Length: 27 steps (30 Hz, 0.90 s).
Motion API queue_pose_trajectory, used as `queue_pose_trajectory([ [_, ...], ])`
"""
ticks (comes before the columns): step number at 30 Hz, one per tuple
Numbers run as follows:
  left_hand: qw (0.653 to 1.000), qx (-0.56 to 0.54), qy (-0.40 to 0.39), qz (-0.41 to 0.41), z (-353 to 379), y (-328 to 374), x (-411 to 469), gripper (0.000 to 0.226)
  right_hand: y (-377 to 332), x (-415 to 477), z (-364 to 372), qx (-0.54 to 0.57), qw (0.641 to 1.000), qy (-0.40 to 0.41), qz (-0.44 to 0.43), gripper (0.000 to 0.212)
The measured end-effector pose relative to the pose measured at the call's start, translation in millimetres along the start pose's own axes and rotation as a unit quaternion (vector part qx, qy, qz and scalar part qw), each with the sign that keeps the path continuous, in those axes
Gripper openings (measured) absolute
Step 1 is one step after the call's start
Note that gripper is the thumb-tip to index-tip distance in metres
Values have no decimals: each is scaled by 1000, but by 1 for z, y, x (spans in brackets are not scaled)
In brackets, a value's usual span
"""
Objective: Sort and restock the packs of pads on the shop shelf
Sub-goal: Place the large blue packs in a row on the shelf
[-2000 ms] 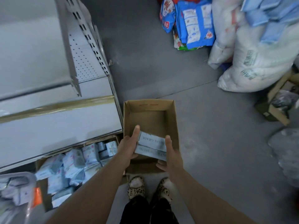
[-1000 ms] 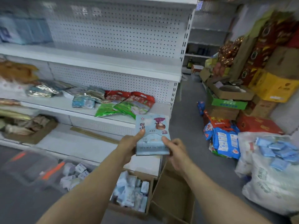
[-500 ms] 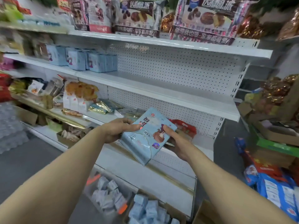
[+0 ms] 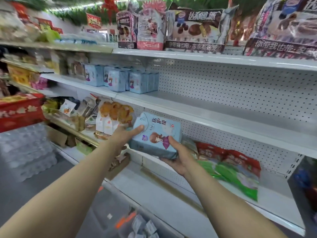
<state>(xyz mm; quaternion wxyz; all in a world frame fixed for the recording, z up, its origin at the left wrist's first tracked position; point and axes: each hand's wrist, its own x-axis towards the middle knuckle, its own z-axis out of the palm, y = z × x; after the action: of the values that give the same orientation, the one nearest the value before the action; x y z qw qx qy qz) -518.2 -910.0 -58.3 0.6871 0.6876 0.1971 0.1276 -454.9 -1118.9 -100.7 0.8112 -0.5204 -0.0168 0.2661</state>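
One pack [image 4: 157, 134], soft pale-blue film, brick-shaped, printed face up towards the camera, long axis left to right, dipping towards the right hand [image 4: 180, 157]. Left hand [image 4: 124, 134] curled round its left edge, thumb flat on the face; right hand cupped under the lower right corner. Above the left hand, matching packs [image 4: 120, 79] upright on the shelf [image 4: 197, 102]. Below the hands, small packets [image 4: 145, 227], blurred.

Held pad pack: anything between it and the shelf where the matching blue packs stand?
Nothing visible blocks it. The pack, gripped by the left hand and right hand, sits below the front edge of the shelf, which is bare right of the blue packs.
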Motion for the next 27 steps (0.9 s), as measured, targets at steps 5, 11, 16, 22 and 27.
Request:
queue_pose_trajectory([
  [5,994,-103,7,-42,-11,-11,57,75,13,63,52,89,996,13,-26,33],
  [11,990,-139,15,-4,-26,11,141,61,-3,144,76,-15,998,-7,-52,57],
  [16,998,-46,-15,34,-59,67,205,73,-56,216,94,-107,985,-10,-135,56],
  [22,996,8,-26,79,-106,117,280,98,-91,286,131,-227,959,-30,-166,45],
  [27,990,19,-58,125,-140,136,330,73,-90,326,168,-233,956,-50,-172,56],
])
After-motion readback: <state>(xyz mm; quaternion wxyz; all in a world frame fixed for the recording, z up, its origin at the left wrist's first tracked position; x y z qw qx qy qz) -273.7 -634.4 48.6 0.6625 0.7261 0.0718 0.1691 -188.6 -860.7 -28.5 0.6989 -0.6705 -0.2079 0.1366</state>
